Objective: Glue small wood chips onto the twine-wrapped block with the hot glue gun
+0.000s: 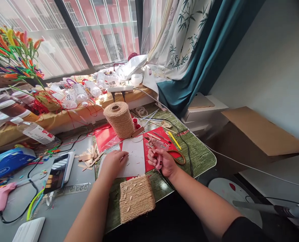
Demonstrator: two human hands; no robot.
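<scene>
My right hand [163, 162] is wrapped round a pink hot glue gun [159, 144], whose nozzle points up and left. Over the white card [136, 151], my left hand [114, 162] has its fingertips drawn together at the left part; whatever they may hold is too small to make out. Several small pale chips lie on that card. Nearest me at the table edge is a block wrapped in jute twine [136, 198], with several similar pale chips on its top face and a row along its far edge.
Behind the card stands a big spool of jute twine [119, 119]. Wooden sticks [90, 156], a phone [58, 173] and a second pink glue gun [3, 198] lie to the left. A yellow pen-like tool [174, 140] and scissors [177, 157] lie right. Bottles crowd the windowsill.
</scene>
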